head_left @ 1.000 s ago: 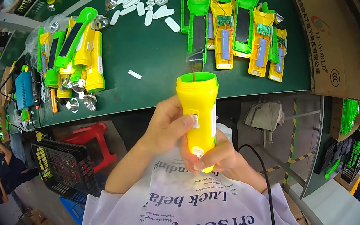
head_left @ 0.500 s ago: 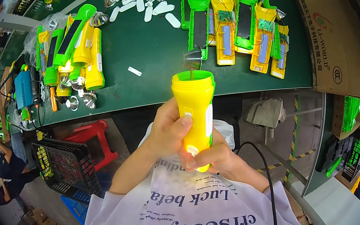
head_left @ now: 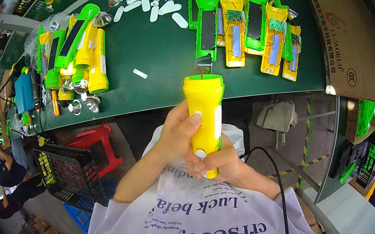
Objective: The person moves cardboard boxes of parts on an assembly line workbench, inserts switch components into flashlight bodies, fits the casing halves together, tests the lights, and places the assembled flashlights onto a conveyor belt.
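Both hands share the grip on the yellow flashlight (head_left: 203,114): left hand (head_left: 178,134) wrapped around its middle, right hand (head_left: 219,161) pinching the tail end; its long axis runs 6 to 12 o'clock, head pointing toward the bench (head_left: 158,51)

Brown cardboard box (head_left: 348,48) at the bench's right end, round red-green logo (printed side up)
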Available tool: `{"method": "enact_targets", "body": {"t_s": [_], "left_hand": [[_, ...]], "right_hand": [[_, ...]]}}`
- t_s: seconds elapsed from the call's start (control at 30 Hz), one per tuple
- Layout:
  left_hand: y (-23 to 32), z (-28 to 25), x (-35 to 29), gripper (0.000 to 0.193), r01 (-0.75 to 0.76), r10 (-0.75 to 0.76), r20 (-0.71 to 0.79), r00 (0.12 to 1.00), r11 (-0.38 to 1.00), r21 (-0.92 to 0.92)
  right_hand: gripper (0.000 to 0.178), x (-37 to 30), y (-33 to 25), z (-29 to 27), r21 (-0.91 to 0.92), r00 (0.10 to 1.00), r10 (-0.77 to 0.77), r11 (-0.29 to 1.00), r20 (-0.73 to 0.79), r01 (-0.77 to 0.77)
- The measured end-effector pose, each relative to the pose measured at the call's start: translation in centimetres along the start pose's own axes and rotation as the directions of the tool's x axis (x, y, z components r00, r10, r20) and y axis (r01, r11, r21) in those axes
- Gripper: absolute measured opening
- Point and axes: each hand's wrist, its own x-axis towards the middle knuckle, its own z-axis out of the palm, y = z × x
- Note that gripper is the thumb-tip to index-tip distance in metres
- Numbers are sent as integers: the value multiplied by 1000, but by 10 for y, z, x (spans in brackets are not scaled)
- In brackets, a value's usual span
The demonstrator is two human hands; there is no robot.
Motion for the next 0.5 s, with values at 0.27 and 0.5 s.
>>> {"method": "enact_targets", "body": {"t_s": [0.27, 0.5], "left_hand": [[-3, -3, 0, 37, -18, 18, -22, 1000, 1000, 16], [-3, -1, 0, 36, 5, -5, -56, 998, 1000, 1]], "right_hand": [[80, 2, 2, 3, -6, 1000, 12, 1000, -20, -12], [62, 4, 1, 1, 5, 999, -7, 1000, 33, 7]]}}
